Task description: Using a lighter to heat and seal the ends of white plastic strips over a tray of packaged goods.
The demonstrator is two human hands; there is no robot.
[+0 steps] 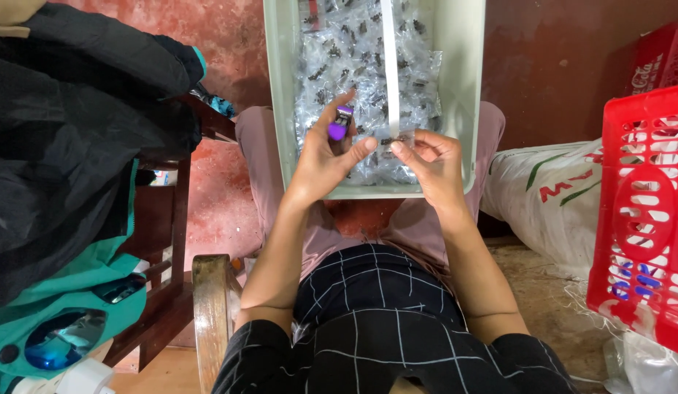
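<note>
My left hand (326,157) holds a small purple lighter (340,122) between its fingers, its thumb reaching toward the right hand. My right hand (431,162) pinches a small clear plastic packet (394,143) with dark pieces inside; both thumbs meet on that packet. Both hands hover over the near end of a pale green plastic tray (277,95) resting on my knees. The tray is filled with several clear packets (361,66) of small dark parts, and a white strip (390,58) lies across them.
A wooden chair (180,241) draped with black and teal jackets (69,146) stands on the left. A red plastic crate (641,219) and a white woven sack (550,197) sit on the right. The floor is red concrete (222,211).
</note>
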